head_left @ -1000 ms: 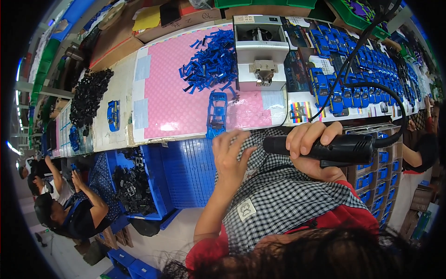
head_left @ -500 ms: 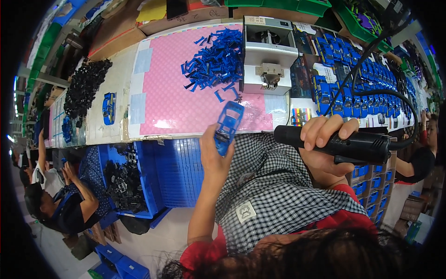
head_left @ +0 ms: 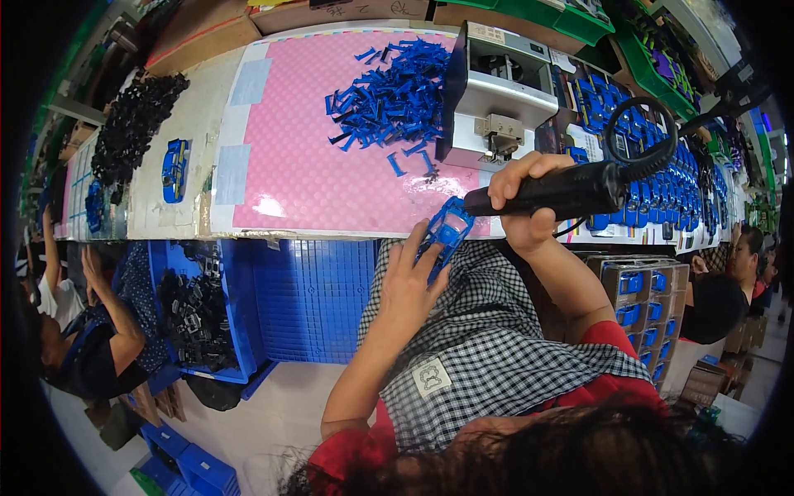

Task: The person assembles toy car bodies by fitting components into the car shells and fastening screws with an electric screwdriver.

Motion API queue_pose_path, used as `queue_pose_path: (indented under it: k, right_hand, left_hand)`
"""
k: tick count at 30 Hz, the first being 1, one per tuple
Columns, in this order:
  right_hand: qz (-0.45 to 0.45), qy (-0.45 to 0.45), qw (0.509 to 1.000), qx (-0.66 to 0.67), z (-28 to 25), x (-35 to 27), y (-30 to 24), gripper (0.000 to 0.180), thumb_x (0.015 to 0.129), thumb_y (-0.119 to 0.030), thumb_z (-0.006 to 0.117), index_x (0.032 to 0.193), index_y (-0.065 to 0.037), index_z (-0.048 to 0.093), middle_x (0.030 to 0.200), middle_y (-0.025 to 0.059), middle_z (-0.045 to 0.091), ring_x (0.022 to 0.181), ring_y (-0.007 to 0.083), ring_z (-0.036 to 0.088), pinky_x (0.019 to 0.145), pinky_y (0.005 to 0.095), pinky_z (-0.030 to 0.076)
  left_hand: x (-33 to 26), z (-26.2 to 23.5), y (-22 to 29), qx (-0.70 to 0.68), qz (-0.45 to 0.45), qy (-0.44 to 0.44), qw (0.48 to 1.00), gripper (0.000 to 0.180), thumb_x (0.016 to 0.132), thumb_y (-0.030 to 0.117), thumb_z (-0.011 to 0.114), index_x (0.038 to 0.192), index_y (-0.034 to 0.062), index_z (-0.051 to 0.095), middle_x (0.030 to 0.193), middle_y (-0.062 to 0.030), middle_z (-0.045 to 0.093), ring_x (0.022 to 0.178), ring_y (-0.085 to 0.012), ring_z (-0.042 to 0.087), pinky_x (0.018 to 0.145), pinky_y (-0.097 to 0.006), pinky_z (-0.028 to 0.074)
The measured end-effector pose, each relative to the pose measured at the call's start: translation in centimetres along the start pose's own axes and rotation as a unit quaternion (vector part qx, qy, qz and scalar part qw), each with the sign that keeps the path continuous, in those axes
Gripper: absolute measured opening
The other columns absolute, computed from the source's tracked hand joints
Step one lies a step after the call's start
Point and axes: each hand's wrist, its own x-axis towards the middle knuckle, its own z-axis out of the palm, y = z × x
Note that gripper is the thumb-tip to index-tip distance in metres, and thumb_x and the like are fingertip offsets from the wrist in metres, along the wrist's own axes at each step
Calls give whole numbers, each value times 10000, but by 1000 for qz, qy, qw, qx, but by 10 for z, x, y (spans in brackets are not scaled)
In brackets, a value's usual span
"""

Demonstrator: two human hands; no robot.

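Toy car (head_left: 447,234) in left hand (head_left: 411,285), apparently touching screwdriver (head_left: 552,191).

Glossy blue plastic toy car body (head_left: 447,234), matt black plastic power screwdriver (head_left: 552,190) with rubbery coiled cord; dimpled pink mat (head_left: 306,157), checked woven cloth apron (head_left: 488,347), brushed grey metal machine (head_left: 500,91).

Left hand (head_left: 409,285) grips blue toy car (head_left: 447,234); right hand (head_left: 523,207) black screwdriver (head_left: 550,192).

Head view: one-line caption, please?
Left hand holds blue toy car; right hand points black power screwdriver at it, over pink mat.
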Motion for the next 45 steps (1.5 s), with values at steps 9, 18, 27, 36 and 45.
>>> queue_pose_path:
  k: [9, 18, 27, 36, 45]
  right_hand:
    - [8, -5, 1000, -26, 3, 6, 13, 555, 793, -489, 654, 1007, -61, 373, 725, 88, 483, 532, 141, 482, 510, 267, 449]
    - [-21, -30, 999, 12, -6, 4, 21, 448, 806, -299, 668, 1049, -19, 416, 734, 80, 547, 587, 120, 529, 526, 234, 447]
    - [43, -129, 991, 1, -8, 9, 26, 509, 801, -442, 667, 988, -70, 373, 725, 81, 484, 532, 131, 482, 500, 248, 443]
    - [-98, -470, 876, -49, 6, 10, 23, 456, 607, -321, 842, 845, -62, 551, 727, 98, 604, 640, 283, 621, 582, 372, 517]
    - [-60, -261, 961, -70, 2, -20, 12, 580, 649, -386, 812, 1011, -68, 488, 795, 95, 578, 620, 217, 579, 566, 336, 493]
  left_hand:
    - [0, -2, 2, -7, -15, -4, 1000, 337, 720, 65, 697, 1036, -21, 618, 1305, -168, 456, 1020, -345, 514, 862, -406, 460]
    - [-2, 2, 0, 8, -2, -14, 1000, 358, 716, 62, 695, 1051, -27, 605, 1311, -169, 446, 964, -327, 505, 834, -403, 462]
    - [0, 4, 0, 24, 17, -13, 999, 388, 703, 60, 703, 1063, -36, 595, 1310, -173, 438, 930, -328, 498, 820, -394, 461]
    - [-9, 11, -12, 33, 39, 25, 998, 419, 688, 104, 695, 1065, -36, 575, 1316, -169, 424, 883, -286, 479, 792, -347, 462]
    - [-15, 5, -11, -1, 53, 61, 997, 357, 744, 130, 664, 1058, -13, 572, 1295, -184, 432, 911, -322, 491, 806, -377, 453]
